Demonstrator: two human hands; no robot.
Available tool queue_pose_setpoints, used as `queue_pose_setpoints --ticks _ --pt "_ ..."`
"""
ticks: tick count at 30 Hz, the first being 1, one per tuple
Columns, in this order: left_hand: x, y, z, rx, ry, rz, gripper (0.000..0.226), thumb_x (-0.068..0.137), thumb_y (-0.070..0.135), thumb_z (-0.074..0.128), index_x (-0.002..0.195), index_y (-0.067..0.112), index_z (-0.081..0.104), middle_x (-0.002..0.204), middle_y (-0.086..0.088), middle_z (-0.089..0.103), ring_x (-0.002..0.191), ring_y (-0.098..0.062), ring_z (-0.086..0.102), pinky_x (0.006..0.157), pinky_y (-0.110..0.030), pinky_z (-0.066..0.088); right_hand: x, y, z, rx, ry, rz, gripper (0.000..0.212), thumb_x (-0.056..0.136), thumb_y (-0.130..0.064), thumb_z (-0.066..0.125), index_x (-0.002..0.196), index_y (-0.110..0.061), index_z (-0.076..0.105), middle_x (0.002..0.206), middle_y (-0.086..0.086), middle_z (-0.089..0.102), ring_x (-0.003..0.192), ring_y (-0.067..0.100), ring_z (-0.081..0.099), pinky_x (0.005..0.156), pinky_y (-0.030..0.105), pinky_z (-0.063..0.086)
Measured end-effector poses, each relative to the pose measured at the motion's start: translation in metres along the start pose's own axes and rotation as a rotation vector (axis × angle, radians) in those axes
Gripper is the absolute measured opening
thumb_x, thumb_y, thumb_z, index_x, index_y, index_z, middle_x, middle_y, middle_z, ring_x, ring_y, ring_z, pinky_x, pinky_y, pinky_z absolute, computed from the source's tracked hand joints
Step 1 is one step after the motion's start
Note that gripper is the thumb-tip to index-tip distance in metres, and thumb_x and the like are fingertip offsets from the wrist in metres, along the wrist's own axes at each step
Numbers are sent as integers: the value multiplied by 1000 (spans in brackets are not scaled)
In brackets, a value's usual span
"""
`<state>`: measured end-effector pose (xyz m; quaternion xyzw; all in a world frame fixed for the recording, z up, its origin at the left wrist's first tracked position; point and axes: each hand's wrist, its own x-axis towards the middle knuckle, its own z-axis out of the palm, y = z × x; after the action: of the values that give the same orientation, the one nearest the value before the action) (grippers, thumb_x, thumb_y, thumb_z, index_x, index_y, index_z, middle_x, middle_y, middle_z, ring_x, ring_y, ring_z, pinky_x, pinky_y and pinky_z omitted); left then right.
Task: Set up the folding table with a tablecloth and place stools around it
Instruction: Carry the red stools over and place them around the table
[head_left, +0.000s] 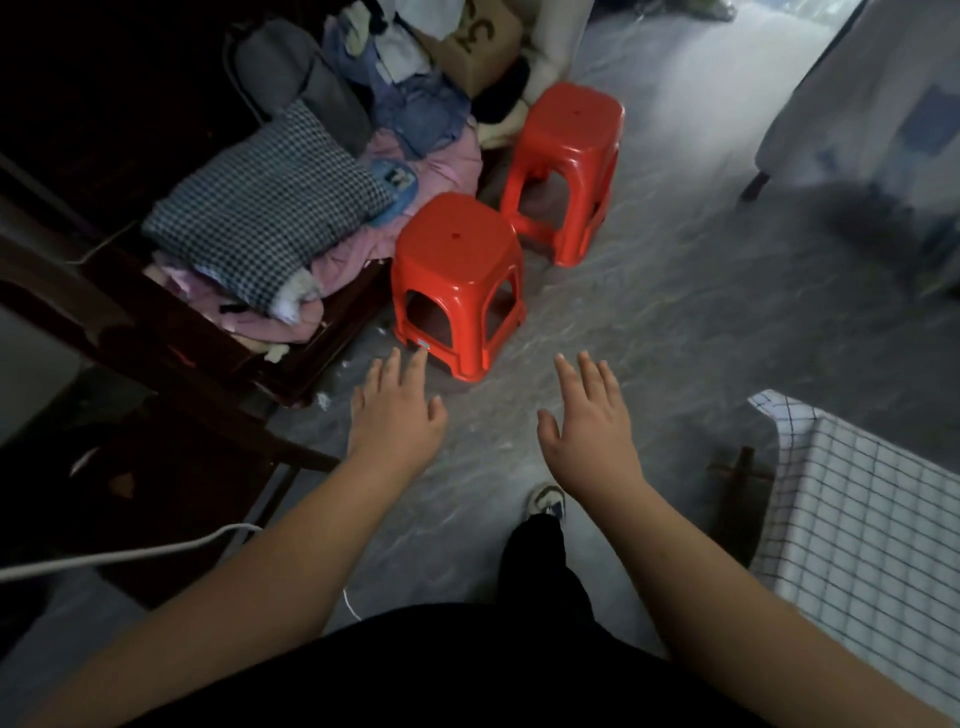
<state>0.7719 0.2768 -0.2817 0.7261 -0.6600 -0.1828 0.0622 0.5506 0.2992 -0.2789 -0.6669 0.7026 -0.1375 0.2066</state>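
Note:
Two red plastic stools stand on the grey floor ahead of me: the near stool (457, 260) and the far stool (569, 150) behind it to the right. My left hand (395, 415) is stretched out, open and empty, its fingertips just short of the near stool's lower front edge. My right hand (589, 421) is also open and empty, held over the floor to the right of that stool. The table (857, 519), covered with a white checked tablecloth, fills the lower right corner; one dark leg (737, 473) shows beneath it.
A dark wooden bench (218, 353) on the left holds a checked pillow (260, 208) and piled clothes. A cardboard box (478, 41) sits behind. A white cable (124, 556) trails at lower left. My shoe (545, 501) is on the floor. A cloth-draped piece of furniture (872, 93) stands upper right.

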Motion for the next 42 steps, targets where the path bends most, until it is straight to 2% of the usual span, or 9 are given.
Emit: queue_pose_setpoints --ticks 5,10,15,21,26,30,33,38,42 --pt "76 11 -5 39 2 -47 68 92 34 53 153 19 27 160 -15 25 148 -34 19 118 -51 22 87 11 -3 -19 -76 -80 72 84 -35 51 152 -16 34 160 16 26 149 34 18 117 54 25" --pt "153 19 -19 2 7 -87 68 93 30 55 153 18 28 160 -15 27 147 -35 21 118 -51 24 184 3 -10 -18 -180 -145 73 89 -29 56 155 -20 25 164 13 16 151 32 11 120 50 20" --pt "232 3 -22 -6 -50 -62 67 93 32 53 154 22 26 161 -13 25 148 -33 18 118 -51 23 268 -12 -2 23 -204 -101 71 94 -29 53 156 -22 19 166 10 9 152 28 4 122 43 13" --pt "369 -30 -10 38 -180 2 67 95 34 48 155 23 20 163 -11 17 150 -31 13 120 -51 19 360 -23 53 12 -279 64 68 97 -34 50 156 -28 17 166 8 6 152 28 2 122 44 13" --pt "495 -68 17 122 -326 134 69 93 35 50 155 23 21 162 -14 17 149 -33 13 119 -51 20 438 -36 120 47 -332 325 71 96 -34 52 157 -26 16 166 8 6 152 29 5 122 45 15" --pt "584 -98 63 209 -390 216 72 92 39 51 155 23 19 162 -15 16 148 -35 15 119 -52 21 497 -32 181 118 -335 436 73 94 -31 56 156 -23 19 164 15 11 150 33 12 121 42 15" --pt "642 -117 115 265 -438 228 78 92 47 52 156 26 12 163 -17 5 148 -38 10 119 -53 18 544 -16 232 154 -327 495 74 93 -33 60 156 -31 20 164 14 11 149 33 15 119 43 18" --pt "716 -134 188 258 -488 234 89 89 59 56 155 39 0 163 -17 -11 150 -38 1 118 -53 13 604 22 308 286 -248 645 89 85 -40 73 155 -39 19 164 17 -1 148 37 12 120 46 18" --pt "736 -143 218 141 -581 132 97 85 55 66 150 49 -6 163 -11 -18 149 -40 9 117 -55 26 615 28 344 309 -240 717 101 80 -35 79 154 -45 10 162 8 -23 149 39 3 120 54 19"
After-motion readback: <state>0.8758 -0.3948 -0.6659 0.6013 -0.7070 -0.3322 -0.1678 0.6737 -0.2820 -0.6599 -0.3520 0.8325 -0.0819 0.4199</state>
